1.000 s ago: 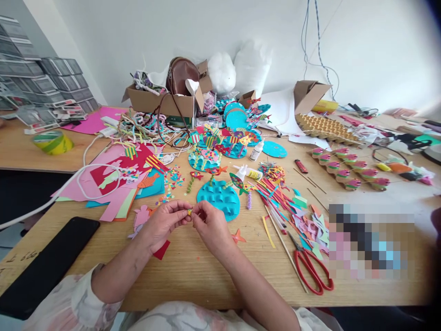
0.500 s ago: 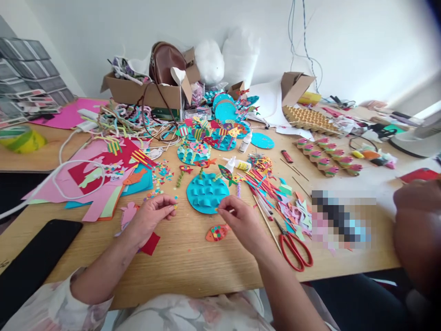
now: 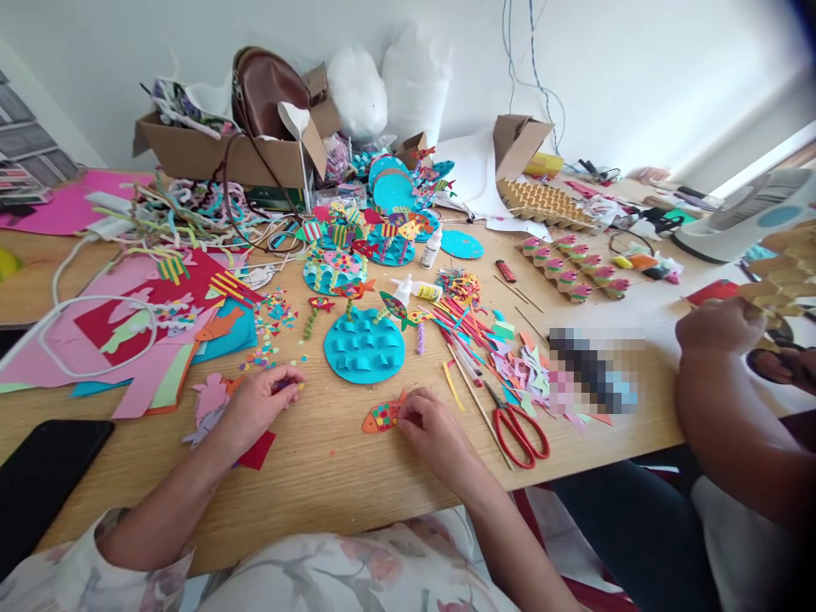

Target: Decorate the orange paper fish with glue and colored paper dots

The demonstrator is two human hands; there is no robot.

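My left hand (image 3: 264, 404) hovers over the table in a pinch, a small yellow paper dot (image 3: 301, 387) at its fingertips. Closed fingers of my right hand (image 3: 437, 433) are at the tail end of an orange paper fish (image 3: 381, 416) covered in coloured dots. Those fingers partly hide the tail, and what they pinch is out of sight. Behind the fish lies a blue paper disc (image 3: 363, 361) with rows of curled strips. Loose paper dots (image 3: 274, 314) are scattered beyond my left hand. A red paper square (image 3: 258, 450) lies beside my left wrist.
Red-handled scissors (image 3: 519, 433) and a wooden stick lie right of my right hand. Glue bottles (image 3: 426, 291) stand and lie behind the disc. Paper scraps (image 3: 523, 374) spread rightward. A black phone (image 3: 57, 489) is at left. Another person's hand (image 3: 720, 327) works at far right.
My right hand has moved down from the blue disc's edge to the fish's tail. The left hand keeps its pinch. The view has shifted right, showing more of the other person's arms.
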